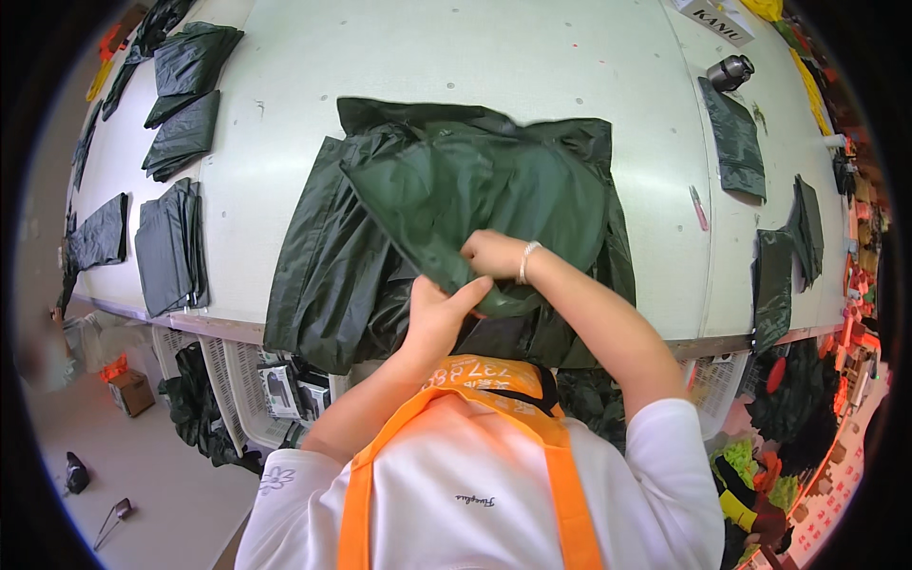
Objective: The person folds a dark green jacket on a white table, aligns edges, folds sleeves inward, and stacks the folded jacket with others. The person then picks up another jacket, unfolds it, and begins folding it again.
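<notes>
Head-worn fisheye, facing down, close above hands (497,256)

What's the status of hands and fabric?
Left hand, right hand: both on green fabric. Fabric rumpled on table. Folded green stack apart, leftward.

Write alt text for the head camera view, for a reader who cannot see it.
A person's left hand and right hand hold a shiny dark green fabric, partly folded over, on a whitish table. Folded dark green pieces lie toward the table's left and right sides, with a metallic bottle at upper right.
</notes>
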Motion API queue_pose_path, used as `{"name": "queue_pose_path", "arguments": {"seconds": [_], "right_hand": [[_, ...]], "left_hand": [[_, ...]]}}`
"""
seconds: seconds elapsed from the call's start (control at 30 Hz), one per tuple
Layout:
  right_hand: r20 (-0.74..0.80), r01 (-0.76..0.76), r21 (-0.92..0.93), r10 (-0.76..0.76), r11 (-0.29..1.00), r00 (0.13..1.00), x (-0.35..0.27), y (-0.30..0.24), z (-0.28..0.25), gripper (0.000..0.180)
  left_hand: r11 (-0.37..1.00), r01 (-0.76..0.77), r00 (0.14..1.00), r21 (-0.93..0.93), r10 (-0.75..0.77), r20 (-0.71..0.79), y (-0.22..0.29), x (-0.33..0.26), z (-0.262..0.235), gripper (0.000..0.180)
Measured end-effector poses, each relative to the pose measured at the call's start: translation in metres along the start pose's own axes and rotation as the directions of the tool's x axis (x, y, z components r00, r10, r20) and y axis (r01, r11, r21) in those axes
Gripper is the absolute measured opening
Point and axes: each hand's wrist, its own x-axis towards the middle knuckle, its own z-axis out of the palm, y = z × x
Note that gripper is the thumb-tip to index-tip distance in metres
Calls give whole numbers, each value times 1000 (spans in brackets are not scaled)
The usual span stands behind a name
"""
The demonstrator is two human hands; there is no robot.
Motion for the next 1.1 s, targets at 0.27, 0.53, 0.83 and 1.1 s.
{"name": "queue_pose_path", "arguments": {"seconds": [0.27,0.53,0.83,1.1], "right_hand": [[-31,1,98,2,995,1000,44,83,12,34],[-893,-58,151,161,987,419,-142,58,20,39],[-985,106,116,100,988,143,-107,62,35,35],[-917,186,-174,-228,967,328,-126,61,23,12]], "left_hand": [[989,-118,940,92,82,331,22,11,-1,38],[599,-303,842,741,533,-88,28,44,-93,62],[441,-294,927,848,349,140,2,61,-99,58],[504,-607,764,615,583,276,2,89,-105,20]]}}
